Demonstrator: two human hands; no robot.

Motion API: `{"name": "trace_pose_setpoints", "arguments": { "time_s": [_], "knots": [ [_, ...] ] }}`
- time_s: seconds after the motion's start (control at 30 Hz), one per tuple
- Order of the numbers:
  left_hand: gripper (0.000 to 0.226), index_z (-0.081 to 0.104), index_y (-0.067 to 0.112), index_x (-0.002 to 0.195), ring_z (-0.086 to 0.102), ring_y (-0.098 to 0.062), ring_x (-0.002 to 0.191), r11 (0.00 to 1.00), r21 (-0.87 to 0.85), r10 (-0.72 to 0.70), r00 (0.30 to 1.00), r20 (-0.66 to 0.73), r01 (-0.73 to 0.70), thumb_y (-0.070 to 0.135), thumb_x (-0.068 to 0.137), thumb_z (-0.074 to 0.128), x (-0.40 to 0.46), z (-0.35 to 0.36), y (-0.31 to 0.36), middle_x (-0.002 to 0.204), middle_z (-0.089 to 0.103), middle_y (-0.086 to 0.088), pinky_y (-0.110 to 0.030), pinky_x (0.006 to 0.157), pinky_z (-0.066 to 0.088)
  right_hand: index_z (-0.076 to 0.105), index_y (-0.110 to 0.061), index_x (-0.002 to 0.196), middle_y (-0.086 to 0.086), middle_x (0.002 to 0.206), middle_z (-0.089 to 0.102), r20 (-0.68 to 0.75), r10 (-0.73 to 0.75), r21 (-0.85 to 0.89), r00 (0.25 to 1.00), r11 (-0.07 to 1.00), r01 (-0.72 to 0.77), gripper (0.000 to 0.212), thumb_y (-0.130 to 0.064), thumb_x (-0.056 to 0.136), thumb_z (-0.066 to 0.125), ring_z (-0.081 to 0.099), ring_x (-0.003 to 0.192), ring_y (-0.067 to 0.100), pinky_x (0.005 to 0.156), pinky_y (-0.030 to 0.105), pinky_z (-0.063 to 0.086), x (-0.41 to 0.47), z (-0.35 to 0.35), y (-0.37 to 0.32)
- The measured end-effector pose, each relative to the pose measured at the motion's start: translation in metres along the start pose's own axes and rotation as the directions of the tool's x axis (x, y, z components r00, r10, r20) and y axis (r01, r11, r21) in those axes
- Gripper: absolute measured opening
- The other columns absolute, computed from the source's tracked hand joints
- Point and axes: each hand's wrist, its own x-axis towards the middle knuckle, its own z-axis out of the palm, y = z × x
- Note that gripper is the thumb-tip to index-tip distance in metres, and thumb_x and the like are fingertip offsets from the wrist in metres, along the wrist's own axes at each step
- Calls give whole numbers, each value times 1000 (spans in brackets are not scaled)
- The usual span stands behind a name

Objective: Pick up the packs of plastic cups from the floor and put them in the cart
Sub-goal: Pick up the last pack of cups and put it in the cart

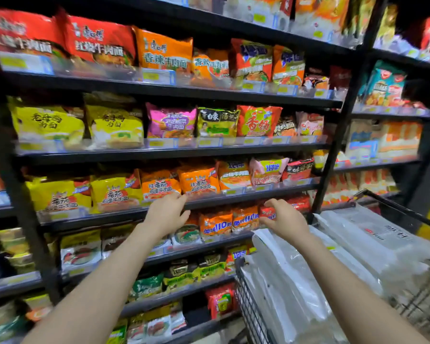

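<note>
Shelves: black shelving (174,152) fills the far side from the left edge to the right, stacked with bags of instant noodles (114,127) in yellow, orange, red and pink.
Left hand: left hand (165,214) is raised in the air in front of the shelving, near the middle of the view, fingers loosely spread and lightly bent; its grip has hold of nothing.
Right hand: right hand (284,218) hangs just right of the left one, over the far end of the topmost pack, fingers relaxed and curved downward; its grip looks open and empty, and whether the fingertips touch the plastic cannot be told.
Packs of plastic cups: long clear-wrapped packs of plastic cups (308,276) lie side by side in the cart, piled above its rim, running from near to far.
Cart: black wire cart (248,311) stands at the right, close beside the shelving, its far rim showing behind the packs.
Floor: hardly any floor is in view, so whether more packs lie there cannot be told.
Step in hand: judging by both empty hands over the load, a pack has probably just gone in, and the hands are between release and the following reach.
Next move: it calls for turning down toward the floor to look for a remaining pack, gripping it with both hands along its length, and laying it flat on the pile so that it does not slide off the heaped top.
</note>
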Motion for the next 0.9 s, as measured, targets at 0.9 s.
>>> {"name": "trace_pose_setpoints", "arguments": {
  "time_s": [0.9],
  "knots": [
    [38, 45, 14, 127, 57, -27, 105, 395, 265, -889, 439, -131, 879, 34, 95, 41, -550, -141, -230, 121, 55, -6, -35, 76, 47, 44, -15, 134, 6, 133, 51, 138, -797, 394, 588, 589, 705, 50, -38, 91, 56, 48, 123, 23, 94, 33, 40, -236, 80, -469]
  ]
}}
